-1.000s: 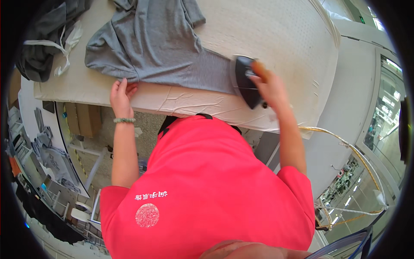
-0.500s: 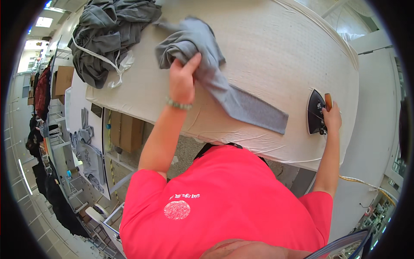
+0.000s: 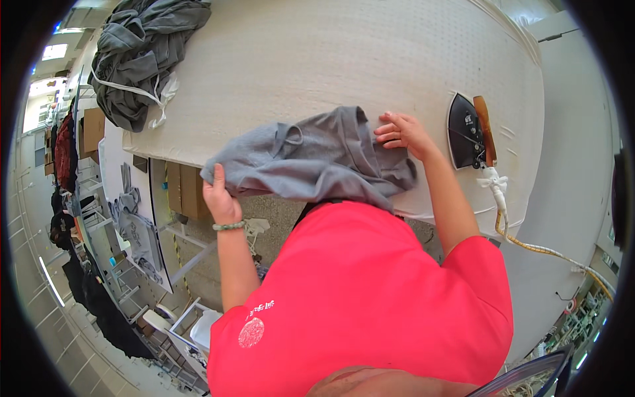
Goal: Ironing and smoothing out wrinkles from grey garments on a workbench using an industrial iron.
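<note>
Both hands are on one grey garment [image 3: 311,159], which lies bunched at the near edge of the padded table [image 3: 370,59], partly hanging over that edge toward the person's red shirt [image 3: 370,298]. The left hand [image 3: 221,198] is closed on the garment's left end, just off the table edge, with the cloth pinched in its fingers and a pale green bracelet [image 3: 228,226] on the wrist. The right hand [image 3: 400,132] rests on the garment's right part, on the table; its fingers are curled and close together against the cloth, but whether they pinch a fold or only press on it cannot be told.

Right of that hand, apart from it, a dark iron [image 3: 466,131] with a brown handle sits flat on the table. Its cord [image 3: 529,245], wrapped in white near the iron and yellowish farther on, runs off the near right corner of the table and away to the right.

At the far left corner of the table lies a heap of darker grey clothes [image 3: 142,59] with white drawstrings, well apart from both hands. Below the table's left side stand cardboard boxes [image 3: 182,192], and farther left hang dark clothes on racks [image 3: 73,218].
</note>
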A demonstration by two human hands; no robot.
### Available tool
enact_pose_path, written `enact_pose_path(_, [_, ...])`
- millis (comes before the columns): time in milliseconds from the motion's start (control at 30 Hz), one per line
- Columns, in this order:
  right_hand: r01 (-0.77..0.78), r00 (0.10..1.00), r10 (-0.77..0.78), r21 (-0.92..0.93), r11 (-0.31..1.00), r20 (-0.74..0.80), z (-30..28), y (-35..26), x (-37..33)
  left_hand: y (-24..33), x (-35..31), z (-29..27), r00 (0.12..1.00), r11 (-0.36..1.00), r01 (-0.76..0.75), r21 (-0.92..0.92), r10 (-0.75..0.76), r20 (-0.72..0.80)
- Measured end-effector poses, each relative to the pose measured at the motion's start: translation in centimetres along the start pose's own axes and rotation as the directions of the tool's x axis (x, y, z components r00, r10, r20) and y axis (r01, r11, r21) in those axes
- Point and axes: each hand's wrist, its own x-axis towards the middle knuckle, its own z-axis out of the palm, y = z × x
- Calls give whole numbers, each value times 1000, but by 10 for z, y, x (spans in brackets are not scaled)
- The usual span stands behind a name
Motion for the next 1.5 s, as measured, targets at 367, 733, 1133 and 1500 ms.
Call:
enact_pose_path(367, [386,736,-566,-917,-99,371,16,54,-93,2,23,-1,997,997,-73,5,73,-12])
enact_pose_path(733, [543,695,-642,-347,764,-324,112,-55,-118,267,183,-61,552,573,-744,344,817,-168])
enact_pose_path(1133, [433,746,-88,381,817,-660,70,58,-107,62,338,42,813,148,-450,880,476,336])
enact_pose_path(1500, [130,496,-476,-480,868,-727,117,75,-36,-34,264,169,274,123,-926,358,-435,858])
